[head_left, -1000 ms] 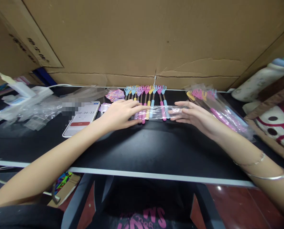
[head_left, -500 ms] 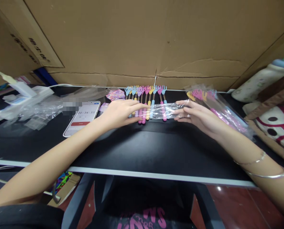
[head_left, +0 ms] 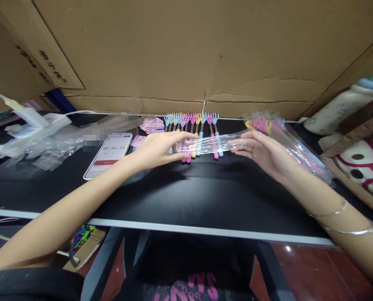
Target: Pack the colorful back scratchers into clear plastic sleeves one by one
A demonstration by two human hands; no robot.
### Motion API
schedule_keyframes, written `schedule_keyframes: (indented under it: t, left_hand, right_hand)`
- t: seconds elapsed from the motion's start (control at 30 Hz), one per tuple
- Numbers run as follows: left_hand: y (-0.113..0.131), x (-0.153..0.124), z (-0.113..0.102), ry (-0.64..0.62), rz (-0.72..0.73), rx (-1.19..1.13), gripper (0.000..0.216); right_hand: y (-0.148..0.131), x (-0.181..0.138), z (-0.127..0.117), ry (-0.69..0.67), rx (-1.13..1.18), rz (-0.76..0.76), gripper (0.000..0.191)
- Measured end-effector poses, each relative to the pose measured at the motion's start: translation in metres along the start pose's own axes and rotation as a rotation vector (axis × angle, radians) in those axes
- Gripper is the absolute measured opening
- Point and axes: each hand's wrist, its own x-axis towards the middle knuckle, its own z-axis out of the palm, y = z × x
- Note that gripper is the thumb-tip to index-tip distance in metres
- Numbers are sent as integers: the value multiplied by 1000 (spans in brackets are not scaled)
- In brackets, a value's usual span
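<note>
Between my hands a clear plastic bag point(head_left: 216, 144) is stretched sideways, above a row of small hand-shaped back scratchers point(head_left: 200, 129). My left hand point(head_left: 163, 148) grips its left end between thumb and fingers. At the other end, my right hand point(head_left: 258, 150) has its fingers closed on the plastic. The scratchers have blue, pink, purple and yellow claws and grips. They lie side by side with claws toward the cardboard; my left hand and the bag cover some of the handles.
Bagged back scratchers point(head_left: 295, 144) lie right of my right hand. Printed cards point(head_left: 152, 124) sit behind my left hand. A phone point(head_left: 109, 155) showing a running timer lies on the black table point(head_left: 186, 196), beside loose plastic bags point(head_left: 59, 144). Cardboard point(head_left: 186, 50) walls the back.
My right hand has shifted slightly right and its fingers have closed more on the bag. The plastic is pulled narrower and tauter. My left hand has barely moved.
</note>
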Motion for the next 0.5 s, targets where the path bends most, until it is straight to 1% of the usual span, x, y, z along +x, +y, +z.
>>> schedule_keyframes:
  t: [0.07,0.13,0.23,0.37,0.5]
  left_hand:
    - [0,1,0,-8,-7,-26,44]
    - [-1,1,0,-13,-4,-35,42]
    - [-2,1,1,-14,8,-32,43]
    - [-3,2,1,-25,8,-33,43]
    - [-4,2,1,-60,-21,-60,43]
  right_hand:
    - [0,-1,1,-37,-18,-22,31]
    - [0,-2,1,-101,-33,-45,33]
    - [2,-5,3,-169,-89,-82,32]
    - [3,-6,5,-171,-175,-107,29]
    - [6,-3,3,-190,-190,-94,33]
